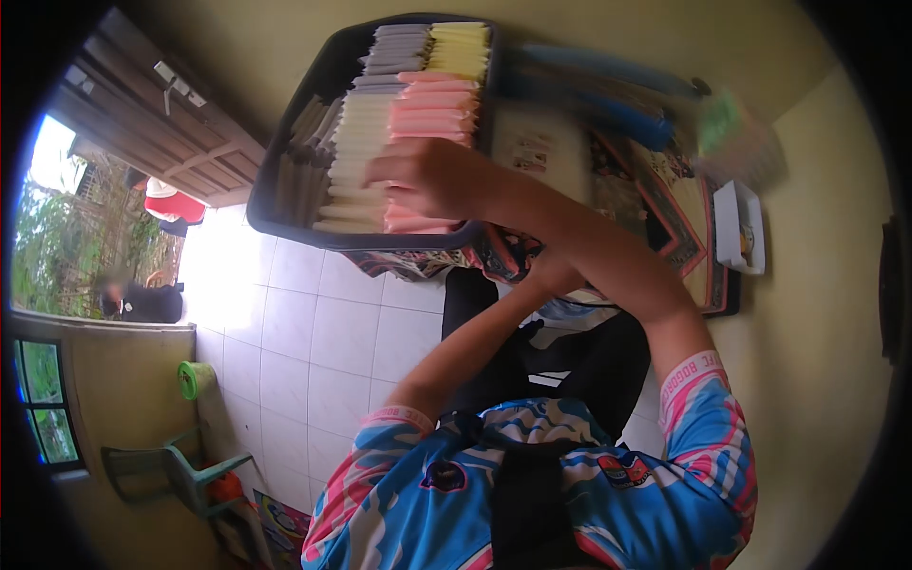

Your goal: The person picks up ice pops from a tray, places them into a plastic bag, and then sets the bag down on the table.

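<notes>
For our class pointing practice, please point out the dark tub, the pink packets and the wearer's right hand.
Dark tub [344, 239]: head view, its near rim.
Pink packets [434, 112]: head view, the row beyond the hand.
Right hand [423, 177]: head view, its back.

Short-slv jersey [399, 518], blue w/ white & pink patterning; pale cuffs [701, 373], R one w/ pink "FC BOGO…" lettering. Dk roundish badge [444, 476] w/ pink edge L of blk centre strip [532, 513], reddish multicol. emblem [622, 469] R. Blk trousers [610, 385].

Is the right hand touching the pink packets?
Cannot tell: the head view shows the right hand over the pink packets, but its underside is hidden.
</notes>
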Motion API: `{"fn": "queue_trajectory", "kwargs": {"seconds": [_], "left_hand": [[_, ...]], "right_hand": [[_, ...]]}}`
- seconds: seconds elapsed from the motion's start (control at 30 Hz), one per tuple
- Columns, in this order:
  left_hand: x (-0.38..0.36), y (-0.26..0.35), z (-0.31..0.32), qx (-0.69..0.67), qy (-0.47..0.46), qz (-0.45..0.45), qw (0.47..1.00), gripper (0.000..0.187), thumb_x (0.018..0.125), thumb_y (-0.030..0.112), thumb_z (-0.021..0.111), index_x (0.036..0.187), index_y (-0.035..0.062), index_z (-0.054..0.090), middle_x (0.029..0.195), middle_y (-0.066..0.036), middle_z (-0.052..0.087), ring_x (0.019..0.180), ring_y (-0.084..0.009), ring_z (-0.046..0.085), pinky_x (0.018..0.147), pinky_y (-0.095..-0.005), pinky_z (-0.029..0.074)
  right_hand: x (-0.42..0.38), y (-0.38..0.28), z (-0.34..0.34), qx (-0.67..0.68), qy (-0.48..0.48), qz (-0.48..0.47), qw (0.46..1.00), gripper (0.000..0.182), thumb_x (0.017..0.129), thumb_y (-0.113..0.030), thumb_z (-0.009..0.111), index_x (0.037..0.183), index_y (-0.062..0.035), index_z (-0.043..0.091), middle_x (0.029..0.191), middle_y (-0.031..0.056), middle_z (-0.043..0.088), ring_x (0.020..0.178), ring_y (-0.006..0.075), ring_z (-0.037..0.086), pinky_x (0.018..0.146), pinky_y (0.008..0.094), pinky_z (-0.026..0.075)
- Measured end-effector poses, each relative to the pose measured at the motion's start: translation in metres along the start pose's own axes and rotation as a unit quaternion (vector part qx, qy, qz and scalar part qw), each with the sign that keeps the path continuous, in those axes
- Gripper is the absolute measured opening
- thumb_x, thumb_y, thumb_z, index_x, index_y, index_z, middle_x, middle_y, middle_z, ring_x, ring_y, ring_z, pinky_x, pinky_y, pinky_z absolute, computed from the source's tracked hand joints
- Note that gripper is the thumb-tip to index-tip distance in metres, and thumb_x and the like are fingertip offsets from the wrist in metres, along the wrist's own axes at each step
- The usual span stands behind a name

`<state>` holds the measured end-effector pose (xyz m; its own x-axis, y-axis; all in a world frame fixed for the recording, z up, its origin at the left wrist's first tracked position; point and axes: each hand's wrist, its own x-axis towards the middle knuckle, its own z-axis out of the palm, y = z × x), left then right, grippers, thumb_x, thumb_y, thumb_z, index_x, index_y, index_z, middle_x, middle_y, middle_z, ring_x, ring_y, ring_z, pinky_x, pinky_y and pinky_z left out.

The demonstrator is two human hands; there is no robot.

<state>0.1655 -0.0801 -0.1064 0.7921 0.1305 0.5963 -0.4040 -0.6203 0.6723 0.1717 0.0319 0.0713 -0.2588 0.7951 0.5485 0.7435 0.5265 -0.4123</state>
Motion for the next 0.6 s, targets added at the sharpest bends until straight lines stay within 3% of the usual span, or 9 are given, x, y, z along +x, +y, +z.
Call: {"fn": "queue_trajectory", "kwargs": {"seconds": [0.03, 0.13, 0.27, 0.33, 0.47, 0.6], "left_hand": [[-0.006, -0.009, 0.0, -0.01, 0.014, 0.042, 0.999, 0.063, 0.086, 0.03, 0.069, 0.14, 0.0051, 0.048, 0.142, -0.015, 0.049, 0.133, -0.0317, 0.045, 0.11, -0.0419, 0.034], [-0.049, -0.072, 0.058, -0.057, -0.085, -0.074, 0.992, 0.055, 0.096, 0.029, 0.057, 0.144, 0.0078, 0.042, 0.147, -0.012, 0.044, 0.134, -0.0263, 0.042, 0.109, -0.0406, 0.034], [-0.036, -0.054, 0.043, -0.086, -0.118, -0.072, 0.987, 0.054, 0.096, 0.028, 0.059, 0.143, 0.0062, 0.044, 0.145, -0.012, 0.045, 0.133, -0.0261, 0.043, 0.112, -0.039, 0.032], [-0.041, -0.058, 0.045, -0.072, -0.121, -0.057, 0.988, 0.049, 0.095, 0.028, 0.058, 0.137, 0.0067, 0.045, 0.139, -0.012, 0.045, 0.128, -0.0256, 0.043, 0.108, -0.0386, 0.033], [-0.043, -0.061, 0.05, -0.056, -0.115, -0.025, 0.991, 0.04, 0.092, 0.028, 0.056, 0.125, 0.0076, 0.046, 0.127, -0.01, 0.046, 0.118, -0.0247, 0.045, 0.101, -0.0378, 0.034], [-0.04, -0.068, 0.059, -0.045, -0.117, 0.003, 0.992, 0.031, 0.09, 0.027, 0.054, 0.113, 0.0085, 0.047, 0.115, -0.008, 0.047, 0.107, -0.0238, 0.046, 0.094, -0.037, 0.036]], "right_hand": [[0.028, 0.005, 0.02, -0.041, -0.04, -0.016, 0.998, 0.024, 0.082, -0.006, 0.064, 0.106, -0.0091, 0.065, 0.097, 0.0098, 0.066, 0.097, 0.0269, 0.064, 0.083, 0.0391, 0.054], [0.088, 0.012, 0.067, -0.132, -0.181, -0.011, 0.974, 0.029, 0.084, -0.007, 0.06, 0.112, -0.0118, 0.064, 0.112, 0.0108, 0.063, 0.112, 0.0276, 0.06, 0.09, 0.0402, 0.054], [0.118, 0.04, 0.114, -0.195, -0.242, -0.029, 0.95, 0.029, 0.086, -0.011, 0.061, 0.114, -0.0136, 0.064, 0.118, 0.0091, 0.06, 0.117, 0.0276, 0.057, 0.094, 0.0426, 0.051], [0.122, 0.047, 0.127, -0.237, -0.271, -0.032, 0.933, 0.029, 0.086, -0.014, 0.061, 0.115, -0.0147, 0.064, 0.12, 0.0078, 0.06, 0.12, 0.0267, 0.055, 0.097, 0.0448, 0.049], [0.129, 0.055, 0.14, -0.285, -0.238, -0.055, 0.927, 0.027, 0.085, -0.019, 0.064, 0.112, -0.0167, 0.067, 0.121, 0.0059, 0.061, 0.121, 0.0234, 0.054, 0.1, 0.0492, 0.044], [0.13, 0.062, 0.147, -0.296, -0.249, -0.086, 0.918, 0.022, 0.088, -0.019, 0.058, 0.107, -0.0166, 0.068, 0.115, 0.0028, 0.063, 0.117, 0.0218, 0.056, 0.095, 0.0457, 0.045]]}}
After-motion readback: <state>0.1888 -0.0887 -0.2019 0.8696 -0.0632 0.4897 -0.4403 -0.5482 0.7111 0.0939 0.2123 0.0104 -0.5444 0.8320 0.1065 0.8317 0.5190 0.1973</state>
